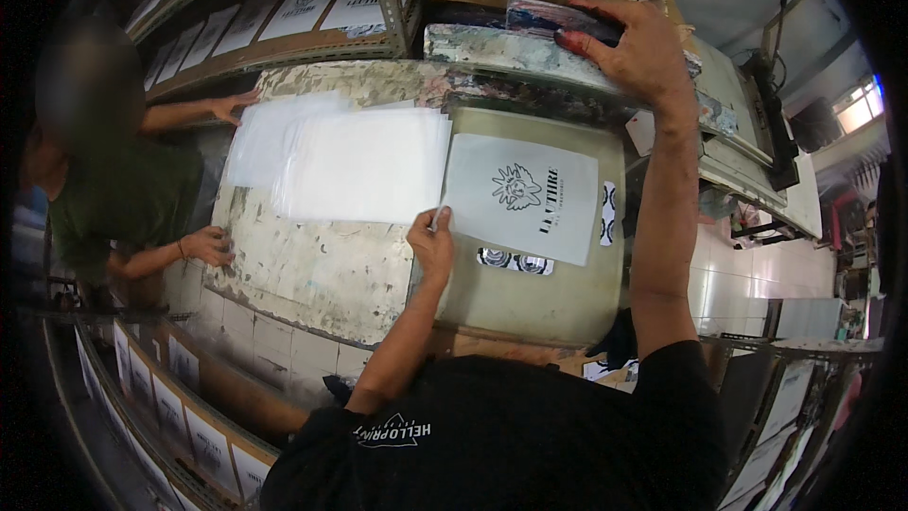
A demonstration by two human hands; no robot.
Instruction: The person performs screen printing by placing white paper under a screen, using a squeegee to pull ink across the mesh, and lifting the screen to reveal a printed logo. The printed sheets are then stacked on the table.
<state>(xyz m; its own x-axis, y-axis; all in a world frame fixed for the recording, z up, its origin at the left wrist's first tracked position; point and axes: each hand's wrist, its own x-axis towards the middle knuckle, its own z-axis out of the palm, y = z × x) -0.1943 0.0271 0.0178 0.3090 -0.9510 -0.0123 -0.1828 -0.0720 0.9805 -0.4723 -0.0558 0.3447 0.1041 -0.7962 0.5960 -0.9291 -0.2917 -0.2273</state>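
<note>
A pale printed sheet [473,185] with a dark figure and lettering lies on the greenish board [530,308] in front of me. My left hand [433,244] is closed at its lower left corner, thumb and finger pinching the edge. To the left is a spread stack of blank white sheets [364,166], nearly touching the printed one. My right hand [638,52], its fingertips stained red and dark, is raised at the far side. Its fingers curl around the upper edge of an ink-smeared frame [511,49], beside a translucent ink-streaked piece [549,17].
Across the worn, paint-flecked table [312,265], a co-worker in a green shirt [123,194] has one hand [232,106] by the white stack and another [206,246] at the table edge. Shelves with printed sheets [303,5] stand far left; another rack [175,397] is near left.
</note>
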